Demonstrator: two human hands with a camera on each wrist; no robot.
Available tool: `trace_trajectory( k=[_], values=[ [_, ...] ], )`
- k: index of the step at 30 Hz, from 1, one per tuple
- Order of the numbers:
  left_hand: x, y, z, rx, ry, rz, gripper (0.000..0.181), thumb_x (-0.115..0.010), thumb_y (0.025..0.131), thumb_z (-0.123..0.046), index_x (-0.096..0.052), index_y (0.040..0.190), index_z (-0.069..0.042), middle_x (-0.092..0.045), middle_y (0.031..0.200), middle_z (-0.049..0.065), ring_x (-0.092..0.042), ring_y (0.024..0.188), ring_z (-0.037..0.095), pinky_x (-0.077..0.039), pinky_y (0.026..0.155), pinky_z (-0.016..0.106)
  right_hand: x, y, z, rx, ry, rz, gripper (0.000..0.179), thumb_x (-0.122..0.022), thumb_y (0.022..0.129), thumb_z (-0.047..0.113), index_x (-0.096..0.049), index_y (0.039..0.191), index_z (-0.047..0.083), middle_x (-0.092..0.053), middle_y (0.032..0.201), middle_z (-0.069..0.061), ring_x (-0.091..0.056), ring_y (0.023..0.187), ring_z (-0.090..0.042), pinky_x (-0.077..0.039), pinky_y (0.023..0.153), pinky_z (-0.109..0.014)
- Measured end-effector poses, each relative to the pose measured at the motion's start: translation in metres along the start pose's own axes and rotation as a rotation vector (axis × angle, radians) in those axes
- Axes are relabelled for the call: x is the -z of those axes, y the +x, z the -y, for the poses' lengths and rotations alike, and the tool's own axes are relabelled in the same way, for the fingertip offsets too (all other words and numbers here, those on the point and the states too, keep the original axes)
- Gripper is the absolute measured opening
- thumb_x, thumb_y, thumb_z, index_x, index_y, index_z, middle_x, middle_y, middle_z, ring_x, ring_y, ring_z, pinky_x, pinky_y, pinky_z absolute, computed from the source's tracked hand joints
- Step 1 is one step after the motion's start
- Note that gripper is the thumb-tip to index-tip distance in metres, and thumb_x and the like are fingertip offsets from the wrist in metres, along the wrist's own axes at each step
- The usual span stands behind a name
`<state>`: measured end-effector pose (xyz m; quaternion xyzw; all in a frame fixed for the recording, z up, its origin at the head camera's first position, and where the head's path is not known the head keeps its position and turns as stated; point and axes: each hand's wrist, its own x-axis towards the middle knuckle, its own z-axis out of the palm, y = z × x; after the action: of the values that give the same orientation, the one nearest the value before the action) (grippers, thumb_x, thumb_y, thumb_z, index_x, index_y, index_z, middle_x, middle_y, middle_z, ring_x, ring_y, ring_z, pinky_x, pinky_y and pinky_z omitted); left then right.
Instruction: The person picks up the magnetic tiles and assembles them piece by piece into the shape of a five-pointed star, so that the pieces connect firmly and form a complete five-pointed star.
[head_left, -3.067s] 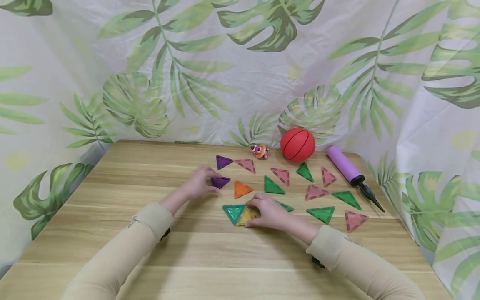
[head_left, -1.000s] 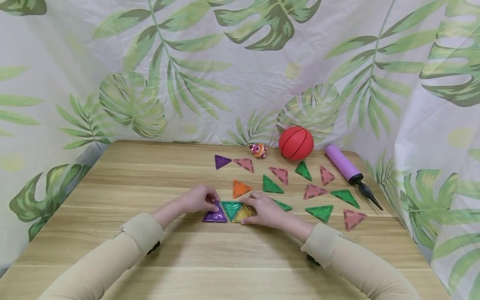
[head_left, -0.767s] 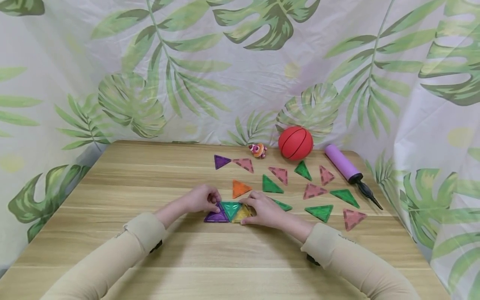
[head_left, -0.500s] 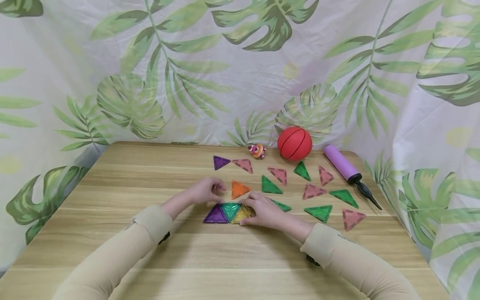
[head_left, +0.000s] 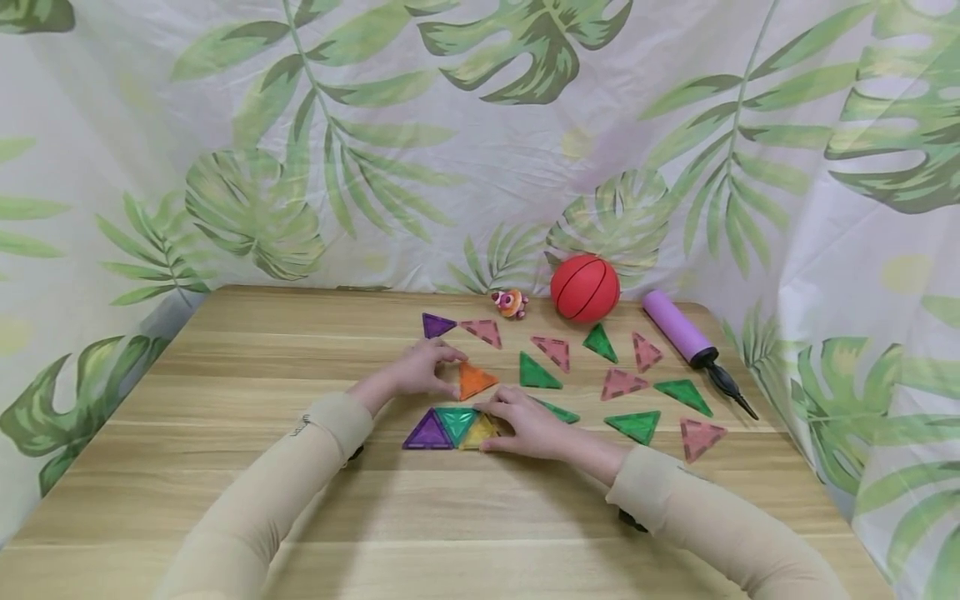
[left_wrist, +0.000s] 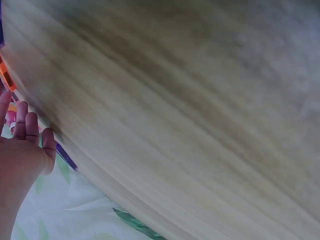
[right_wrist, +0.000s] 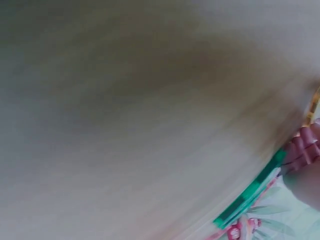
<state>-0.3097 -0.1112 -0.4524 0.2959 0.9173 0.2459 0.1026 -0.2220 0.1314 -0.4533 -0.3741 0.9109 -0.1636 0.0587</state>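
Observation:
In the head view my left hand (head_left: 422, 369) has its thumb and fingertips at two corners of an orange triangular magnetic tile (head_left: 476, 381), pinching it where it lies flat. My right hand (head_left: 534, 425) holds a yellow triangular magnetic tile (head_left: 477, 433) between thumb and fingers, partly covering it. Left of the yellow tile lie a teal triangular tile (head_left: 457, 423) and a purple one (head_left: 430, 432), edge to edge in a row. The left wrist view catches the orange tile's edge (left_wrist: 6, 75) by the fingers; the right wrist view shows the yellow tile's edge (right_wrist: 313, 107).
Several green tiles (head_left: 633, 427) and pink tiles (head_left: 701, 437) are scattered to the right on the wooden table (head_left: 420, 517). Another purple tile (head_left: 437, 325) lies farther back. Behind stand a small toy figure (head_left: 511, 303), a red ball (head_left: 585, 288) and a purple pump (head_left: 682, 329).
My left hand brought a purple tile against the teal tile's left side, let it go, then moved up and right to the orange tile. My right hand has stayed on the yellow tile.

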Motion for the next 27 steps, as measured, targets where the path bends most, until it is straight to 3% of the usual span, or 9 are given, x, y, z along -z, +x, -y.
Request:
trace_trajectory(
  k=[9,18,22,27],
  values=[
    [-0.004,0.005,0.002,-0.027,0.02,0.008,0.064,-0.076,0.074,-0.048,-0.058,0.129,-0.02,-0.047,0.13,0.01,-0.038,0.119,0.029,-0.027,0.1,0.053,0.0,-0.015,-0.018,0.146,0.053,-0.01,0.047,-0.063,0.091,0.031,-0.054,0.135,0.015,-0.054,0.124,0.0,-0.048,0.114,-0.012,-0.043,0.096,-0.032],
    [-0.005,0.007,0.002,-0.038,0.018,0.002,0.062,-0.078,0.074,-0.046,-0.06,0.125,-0.015,-0.048,0.126,0.008,-0.038,0.115,0.027,-0.027,0.099,0.049,0.0,-0.017,-0.024,0.163,0.1,0.017,0.046,-0.063,0.091,0.03,-0.054,0.135,0.017,-0.052,0.129,0.001,-0.045,0.121,-0.012,-0.04,0.102,-0.033],
    [-0.003,0.006,0.005,-0.049,-0.023,0.003,0.062,-0.08,0.073,-0.039,-0.058,0.123,-0.01,-0.051,0.125,0.01,-0.04,0.116,0.029,-0.028,0.101,0.05,0.001,-0.015,-0.024,0.157,0.101,0.018,0.046,-0.063,0.091,0.031,-0.055,0.134,0.019,-0.053,0.128,0.002,-0.045,0.121,-0.011,-0.04,0.101,-0.033],
    [0.0,0.006,0.012,-0.021,-0.158,0.001,0.063,-0.084,0.07,-0.022,-0.051,0.121,-0.006,-0.056,0.115,0.01,-0.05,0.111,0.025,-0.037,0.1,0.042,0.002,-0.012,-0.027,0.188,0.08,-0.006,0.047,-0.066,0.088,0.033,-0.057,0.132,0.017,-0.053,0.128,0.001,-0.044,0.121,-0.014,-0.038,0.102,-0.036]
  ],
)
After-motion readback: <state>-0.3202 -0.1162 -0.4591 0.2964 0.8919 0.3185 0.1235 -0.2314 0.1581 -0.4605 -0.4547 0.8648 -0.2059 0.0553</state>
